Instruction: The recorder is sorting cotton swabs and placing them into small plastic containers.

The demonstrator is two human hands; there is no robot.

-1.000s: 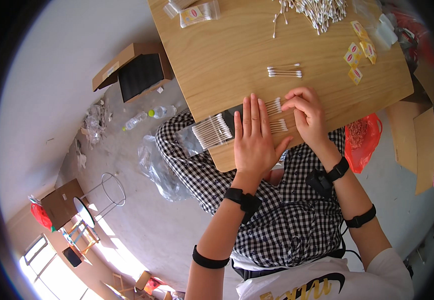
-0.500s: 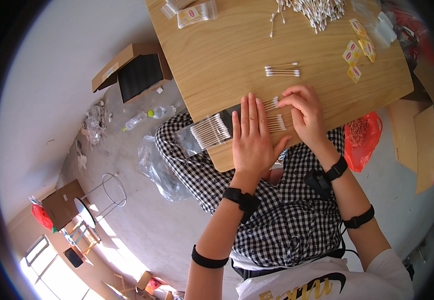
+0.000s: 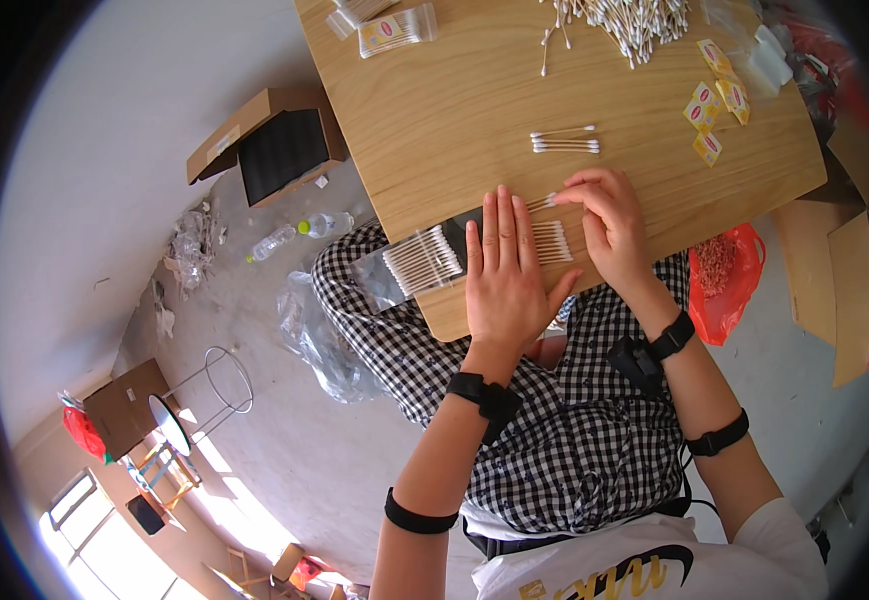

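Observation:
My left hand [image 3: 507, 270] lies flat, fingers stretched, over a row of cotton swabs near the table's front edge. White heads of the swabs [image 3: 553, 242] show to its right. To its left, more swab heads [image 3: 423, 264] lie in a line on a clear plastic bag [image 3: 380, 280], beside a dark flat strip [image 3: 468, 226]. My right hand [image 3: 610, 225] is closed in a pinch at the head of one cotton swab [image 3: 545, 201], just right of my left fingertips. Farther back, a few loose swabs [image 3: 566, 146] lie side by side.
A big pile of cotton swabs [image 3: 640, 25] covers the far edge of the wooden table [image 3: 435, 130]. Yellow-and-white cards [image 3: 707, 110] lie at the right. Filled swab bags [image 3: 395, 30] sit far left. A red bag [image 3: 730, 285] and an open carton [image 3: 290, 145] stand beyond the table.
At my right fingertips, fewer swab heads stick up now; one swab stands apart from the row. My left hand stays in place, and my right hand has barely shifted.

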